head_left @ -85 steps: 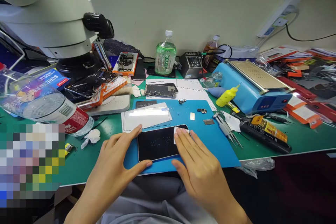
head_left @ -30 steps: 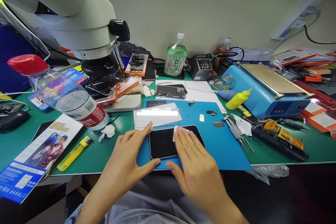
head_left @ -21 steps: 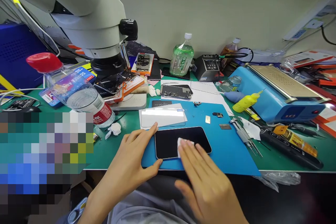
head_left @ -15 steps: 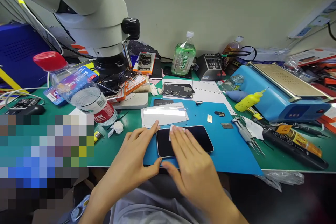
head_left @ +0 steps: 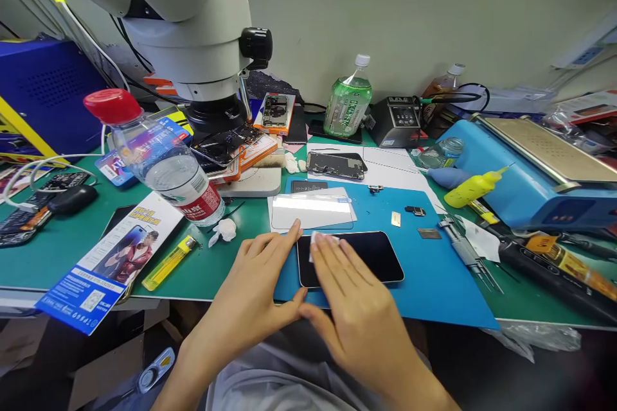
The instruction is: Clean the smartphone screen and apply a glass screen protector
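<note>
A black phone (head_left: pixel 373 255) lies screen up on a blue mat (head_left: pixel 424 276) near the table's front edge. My left hand (head_left: pixel 250 289) brackets the phone's left end, forefinger along the far corner, thumb at the near corner. My right hand (head_left: pixel 354 308) lies flat over the left part of the screen and presses a small white wipe (head_left: pixel 318 239) under its fingertips. A clear screen protector (head_left: pixel 311 210) on white backing rests just beyond the phone.
A microscope (head_left: pixel 193 32) looms at the left over a stack of phone parts. A water bottle (head_left: pixel 159 160), lighter (head_left: pixel 168 262) and blue package (head_left: pixel 106 263) lie left. A green bottle (head_left: pixel 348 99), opened phone (head_left: pixel 336 166), blue heating machine (head_left: pixel 535 173), tweezers (head_left: pixel 470 253) stand behind and right.
My right hand has rubbed the wipe back and forth over the screen, ending near its far left corner. My left hand kept its hold on the phone's end. The view has drifted leftward.
</note>
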